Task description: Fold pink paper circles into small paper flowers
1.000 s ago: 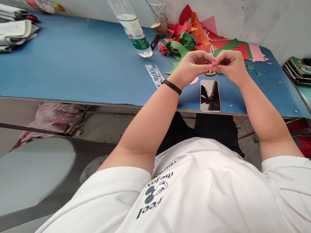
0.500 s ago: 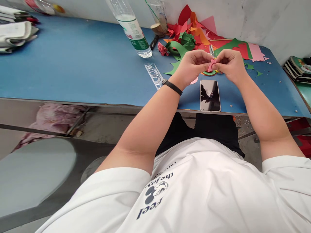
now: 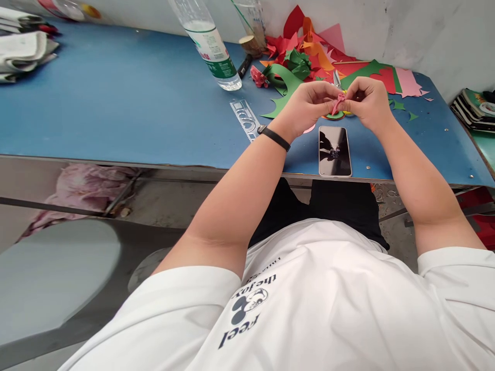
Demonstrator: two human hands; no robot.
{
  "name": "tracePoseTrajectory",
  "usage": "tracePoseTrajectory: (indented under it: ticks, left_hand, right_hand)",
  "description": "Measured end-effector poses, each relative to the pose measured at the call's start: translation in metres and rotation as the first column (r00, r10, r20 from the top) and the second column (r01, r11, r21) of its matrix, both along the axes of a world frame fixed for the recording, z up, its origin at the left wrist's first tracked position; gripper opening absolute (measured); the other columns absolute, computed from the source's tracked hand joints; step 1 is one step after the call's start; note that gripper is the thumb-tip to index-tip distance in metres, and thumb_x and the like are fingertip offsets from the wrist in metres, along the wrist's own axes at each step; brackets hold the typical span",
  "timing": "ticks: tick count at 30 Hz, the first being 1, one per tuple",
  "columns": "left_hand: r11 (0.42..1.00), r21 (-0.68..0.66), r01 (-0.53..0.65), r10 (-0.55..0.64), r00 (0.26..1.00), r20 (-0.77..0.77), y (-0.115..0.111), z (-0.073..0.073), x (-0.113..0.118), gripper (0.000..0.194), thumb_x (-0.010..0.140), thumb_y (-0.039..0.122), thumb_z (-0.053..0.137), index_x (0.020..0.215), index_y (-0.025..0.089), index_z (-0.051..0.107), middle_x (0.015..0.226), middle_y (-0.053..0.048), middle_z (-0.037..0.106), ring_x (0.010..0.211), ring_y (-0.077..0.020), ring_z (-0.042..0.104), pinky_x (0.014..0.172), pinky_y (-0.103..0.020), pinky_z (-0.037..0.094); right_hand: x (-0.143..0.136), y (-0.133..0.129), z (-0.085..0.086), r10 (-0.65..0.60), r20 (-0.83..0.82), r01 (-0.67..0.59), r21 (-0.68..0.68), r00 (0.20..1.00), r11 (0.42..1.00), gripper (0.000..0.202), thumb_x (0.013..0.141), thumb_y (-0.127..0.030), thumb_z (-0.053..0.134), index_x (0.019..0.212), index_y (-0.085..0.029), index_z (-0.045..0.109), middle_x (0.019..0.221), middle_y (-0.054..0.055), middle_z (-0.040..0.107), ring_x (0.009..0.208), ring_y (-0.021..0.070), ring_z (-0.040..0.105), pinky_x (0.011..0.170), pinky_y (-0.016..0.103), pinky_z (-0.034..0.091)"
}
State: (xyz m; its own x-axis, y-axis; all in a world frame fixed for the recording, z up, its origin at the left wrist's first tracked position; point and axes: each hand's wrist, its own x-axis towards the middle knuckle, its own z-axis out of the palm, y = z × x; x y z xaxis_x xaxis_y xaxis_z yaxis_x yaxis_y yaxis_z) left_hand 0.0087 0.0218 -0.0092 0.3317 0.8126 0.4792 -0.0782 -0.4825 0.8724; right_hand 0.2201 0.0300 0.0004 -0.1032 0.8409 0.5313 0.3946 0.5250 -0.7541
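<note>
A small pink piece of paper (image 3: 337,104), curled at its upper end, is pinched between the fingertips of both hands above the table. My left hand (image 3: 309,105) grips its left side, thumb and fingers closed. From the right, my right hand (image 3: 367,100) holds the other side in a pinch. Just behind and below the fingers lie scissors (image 3: 336,78) with yellow handles, partly hidden. A phone (image 3: 334,152) lies flat on the table nearer to me. Left of my left wrist rests a clear stencil ruler (image 3: 244,119).
The blue table (image 3: 127,98) bears a plastic bottle (image 3: 212,54), a red paper flower (image 3: 258,76) and a heap of coloured paper scraps (image 3: 305,49) against the wall. Folded cloth or paper (image 3: 23,54) lies far left. Books (image 3: 474,111) are stacked at the right.
The pink paper has turned between my fingers and its curled end now shows on top. My right fingers have shifted slightly; both arms stay nearly in place.
</note>
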Motion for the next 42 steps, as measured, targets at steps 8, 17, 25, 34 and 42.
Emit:
tracePoseTrajectory:
  ticks: [8,17,25,34,42]
  left_hand:
    - [0.999,-0.037,0.014,-0.014,1.000,-0.013,0.003,-0.003,-0.003,0.035,0.105,0.034,0.108,0.092,0.026,0.076,0.094,-0.007,0.083,0.101,-0.0313,0.089,0.101,-0.054,0.076]
    - [1.000,0.000,0.011,-0.011,1.000,-0.025,0.017,-0.013,-0.003,0.059,0.105,0.065,0.109,0.091,0.030,0.064,0.086,-0.002,0.077,0.103,-0.0288,0.084,0.099,-0.053,0.072]
    - [0.997,0.033,-0.071,0.071,0.997,-0.013,0.016,-0.011,-0.003,0.053,0.105,0.051,0.110,0.090,0.028,0.065,0.096,-0.006,0.083,0.115,-0.0324,0.091,0.101,-0.053,0.075]
    - [1.000,0.017,-0.007,0.007,1.000,-0.011,0.018,-0.011,-0.004,0.049,0.098,0.044,0.115,0.095,0.033,0.067,0.086,-0.001,0.080,0.105,-0.0305,0.089,0.103,-0.056,0.077]
    - [0.977,-0.212,0.031,-0.015,0.997,0.075,-0.010,0.004,-0.005,0.046,0.096,0.000,0.107,0.091,0.022,0.067,0.094,-0.005,0.081,0.129,-0.0359,0.091,0.119,-0.053,0.072]
  right_hand:
    - [0.000,0.001,0.001,0.035,-0.063,-0.035,-0.005,0.997,0.999,0.087,0.046,-0.086,0.129,0.072,-0.033,0.065,0.080,0.001,0.077,0.075,0.0250,0.060,0.080,0.051,0.058]
    - [-0.007,0.000,-0.001,0.121,-0.145,-0.123,-0.007,0.982,0.992,0.083,0.056,-0.098,0.118,0.083,-0.035,0.073,0.088,0.005,0.083,0.081,0.0303,0.072,0.083,0.057,0.062]
    - [-0.006,-0.003,0.002,0.109,-0.138,-0.108,0.016,0.984,0.994,0.092,0.060,-0.120,0.100,0.083,-0.035,0.074,0.074,0.000,0.069,0.068,0.0233,0.058,0.071,0.049,0.052]
    - [0.001,0.011,-0.009,0.175,-0.140,-0.165,0.081,0.974,0.983,0.081,0.075,-0.106,0.108,0.083,-0.034,0.075,0.071,-0.002,0.062,0.063,0.0205,0.047,0.067,0.047,0.050]
    - [0.004,-0.001,-0.007,0.223,-0.215,-0.232,-0.021,0.951,0.972,0.056,0.098,-0.073,0.111,0.092,-0.031,0.075,0.081,-0.003,0.068,0.071,0.0207,0.057,0.066,0.040,0.055]
